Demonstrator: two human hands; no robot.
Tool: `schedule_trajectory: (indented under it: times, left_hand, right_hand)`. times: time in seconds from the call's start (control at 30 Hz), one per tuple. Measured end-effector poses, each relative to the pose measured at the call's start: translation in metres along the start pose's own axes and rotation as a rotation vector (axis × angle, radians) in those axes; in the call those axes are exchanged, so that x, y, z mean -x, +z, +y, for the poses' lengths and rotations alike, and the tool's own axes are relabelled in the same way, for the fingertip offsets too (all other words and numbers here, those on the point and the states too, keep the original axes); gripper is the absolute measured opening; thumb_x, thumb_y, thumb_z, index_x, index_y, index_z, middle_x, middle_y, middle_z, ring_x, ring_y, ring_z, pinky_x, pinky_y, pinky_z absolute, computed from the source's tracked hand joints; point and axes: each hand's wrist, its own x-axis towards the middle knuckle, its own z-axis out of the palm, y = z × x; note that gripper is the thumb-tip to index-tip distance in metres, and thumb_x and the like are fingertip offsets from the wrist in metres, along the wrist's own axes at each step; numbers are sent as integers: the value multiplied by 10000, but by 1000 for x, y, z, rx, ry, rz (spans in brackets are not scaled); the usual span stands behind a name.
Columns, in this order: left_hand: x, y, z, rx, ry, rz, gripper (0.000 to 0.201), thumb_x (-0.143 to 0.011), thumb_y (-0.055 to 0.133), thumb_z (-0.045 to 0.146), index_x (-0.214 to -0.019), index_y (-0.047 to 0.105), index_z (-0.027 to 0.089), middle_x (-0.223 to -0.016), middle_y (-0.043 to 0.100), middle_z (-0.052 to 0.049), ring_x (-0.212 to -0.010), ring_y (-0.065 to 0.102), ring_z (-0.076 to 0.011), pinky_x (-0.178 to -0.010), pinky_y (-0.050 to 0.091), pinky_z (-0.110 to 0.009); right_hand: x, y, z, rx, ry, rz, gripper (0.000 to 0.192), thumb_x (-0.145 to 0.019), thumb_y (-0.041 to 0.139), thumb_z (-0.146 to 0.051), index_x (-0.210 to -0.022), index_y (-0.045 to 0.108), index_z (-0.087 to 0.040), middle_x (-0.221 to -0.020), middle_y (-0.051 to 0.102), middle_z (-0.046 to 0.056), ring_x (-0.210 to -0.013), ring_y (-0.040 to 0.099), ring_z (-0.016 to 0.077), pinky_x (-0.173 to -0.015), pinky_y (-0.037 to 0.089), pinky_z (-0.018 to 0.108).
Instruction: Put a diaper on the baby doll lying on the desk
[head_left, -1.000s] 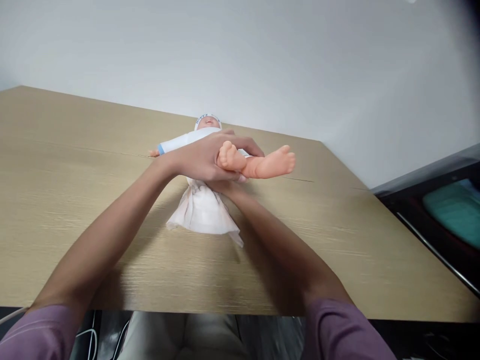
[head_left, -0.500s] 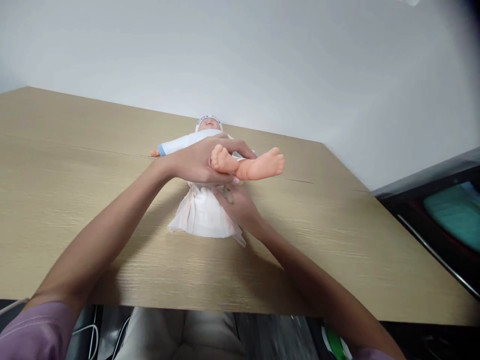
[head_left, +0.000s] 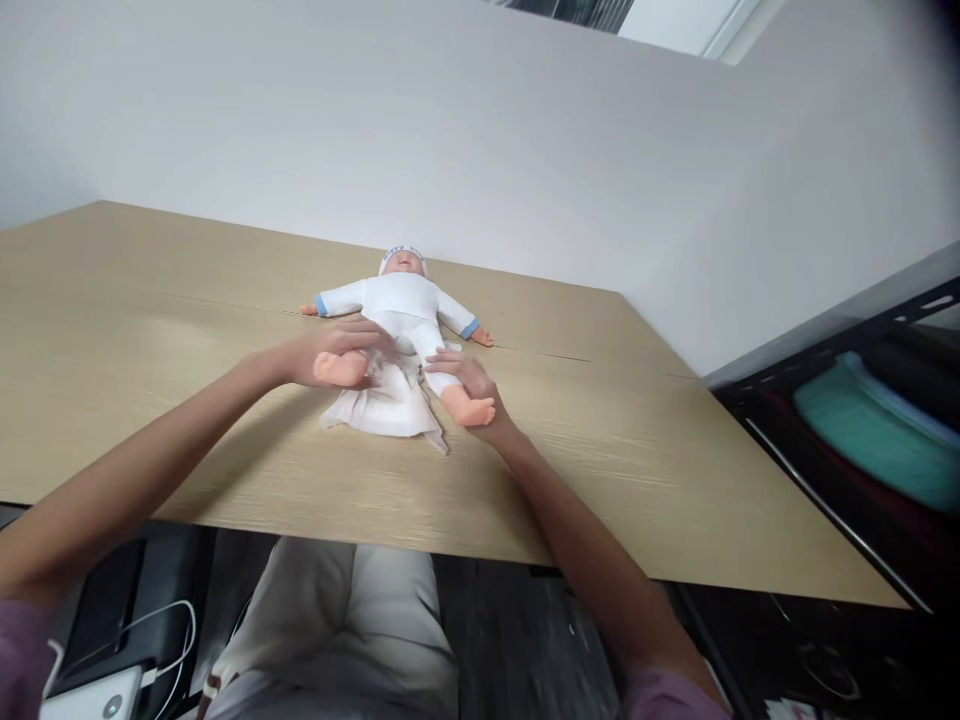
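Observation:
A baby doll (head_left: 401,298) in a white suit with blue cuffs and a lettered white cap lies on its back, its feet towards me and its legs apart. My left hand (head_left: 330,348) is closed around the leg on the left, behind its bare foot; the fingers are a little blurred. Over the other leg, just above the foot, curl the fingers of my right hand (head_left: 472,382). Beneath the doll's bottom and between its legs a white diaper (head_left: 386,412) lies spread, its front edge towards me. The doll's bottom hides the diaper's far part.
The doll lies on a wooden table (head_left: 225,440) that ends at a pale wall (head_left: 337,120). At the right stands a dark shelf or cart with a teal item (head_left: 874,430) in it. A white power bank (head_left: 97,695) with a cable sits below the table at lower left.
The doll's legs, held together and raised across the middle before, are now lowered and spread. My hands have moved apart, one to each leg. The view has shifted, showing more of the doll.

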Motion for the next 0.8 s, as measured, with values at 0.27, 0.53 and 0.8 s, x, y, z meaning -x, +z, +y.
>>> schedule_trajectory:
  times: [0.27, 0.53, 0.8]
  left_hand:
    - [66, 17, -40, -169, 4, -99, 627, -943, 640, 111, -1523, 722, 336, -1675, 686, -76, -1576, 571, -339, -1280, 513, -583]
    - [68, 30, -41, -117, -80, -168, 799, -884, 609, 24, -1617, 659, 340, -1733, 630, -68, -1661, 459, -344, -1314, 472, -612]
    - [54, 18, -30, -46, -115, -202, 536, -1061, 466, 143, -1462, 781, 308, -1675, 672, -55, -1521, 537, -333, -1262, 470, -527]
  right_hand:
    - [19, -4, 24, -22, -160, -169, 502, -1036, 504, -251, -1473, 750, -255, -1663, 685, 77, -1670, 518, 288, -1377, 427, 558]
    - [18, -13, 21, -146, -130, -192, 565, -986, 553, -203, -1507, 754, -290, -1673, 676, 63, -1663, 533, 307, -1376, 456, 590]
    - [17, -13, 23, -234, -27, -226, 469, -1069, 563, -244, -1478, 782, -306, -1638, 711, 52, -1656, 553, 288, -1384, 467, 605]
